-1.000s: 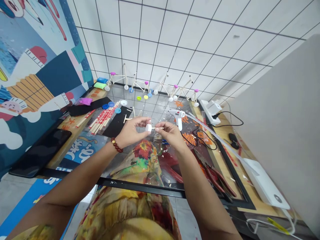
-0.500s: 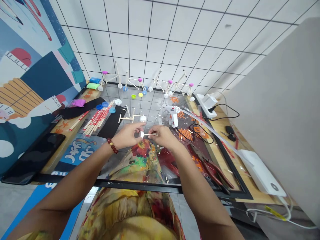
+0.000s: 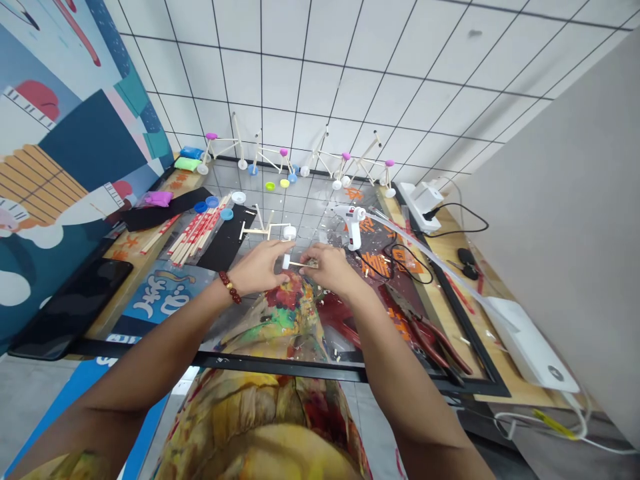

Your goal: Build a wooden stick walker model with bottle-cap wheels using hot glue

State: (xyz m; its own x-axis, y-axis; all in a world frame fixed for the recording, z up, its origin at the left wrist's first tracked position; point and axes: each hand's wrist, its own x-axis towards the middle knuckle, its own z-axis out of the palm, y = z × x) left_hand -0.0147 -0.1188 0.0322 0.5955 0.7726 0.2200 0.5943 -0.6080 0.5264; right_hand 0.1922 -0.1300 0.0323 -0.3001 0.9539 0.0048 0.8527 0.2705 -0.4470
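My right hand (image 3: 326, 268) pinches a short thin wooden stick (image 3: 299, 265) that points left. At the stick's left end sits a small white bottle cap (image 3: 286, 261). My left hand (image 3: 261, 268) is beside the cap, thumb and forefinger spread above and below it with gaps showing. Just beyond my hands a small frame of wooden sticks (image 3: 260, 231) lies on the glossy tabletop, with a white cap (image 3: 289, 232) at its right end. To the right, a white glue gun (image 3: 353, 225) stands on the table.
Several stick frames with caps and a pink piece (image 3: 284, 152) line the tiled wall. Paper-wrapped chopsticks (image 3: 197, 233), blue caps (image 3: 227, 214) and a phone (image 3: 73, 307) are left. Red-handled pliers (image 3: 433, 340), cables (image 3: 393, 263) and a power strip (image 3: 417, 208) are right.
My left thumb and forefinger have parted from the white cap, which stays on the stick in my right hand. The whole view has shifted slightly.
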